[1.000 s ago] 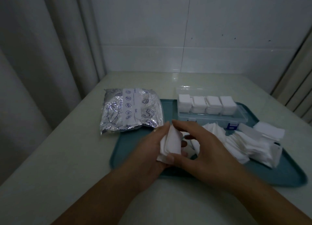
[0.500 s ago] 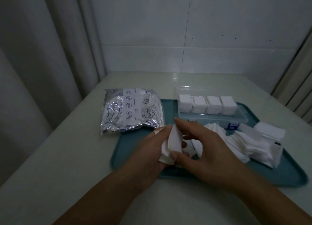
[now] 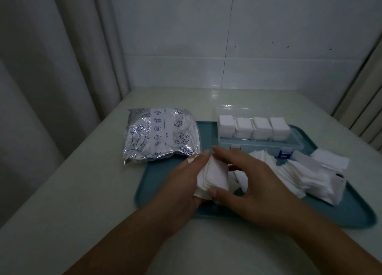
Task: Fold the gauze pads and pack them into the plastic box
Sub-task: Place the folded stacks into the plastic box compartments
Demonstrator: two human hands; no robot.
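Observation:
A white gauze pad (image 3: 213, 176), partly folded, is pinched between my left hand (image 3: 182, 184) and my right hand (image 3: 248, 184) above the near left part of the teal tray (image 3: 171, 169). My right thumb presses its lower edge and my right forefinger its top. A spread heap of loose gauze pads (image 3: 299, 171) lies on the tray to the right. The clear plastic box (image 3: 293, 143) stands at the tray's back, with several stacks of folded pads (image 3: 253, 128) in its far row.
A silver printed foil pouch (image 3: 161, 136) lies left of the tray, overlapping its corner. The pale table (image 3: 72, 192) runs to a tiled wall behind and a curtain at the left. The box has blue latches (image 3: 284, 154) on its front.
My hands stay in place over the tray. The pad has been turned and pressed flatter between my fingers, and my right thumb has slid to its lower edge.

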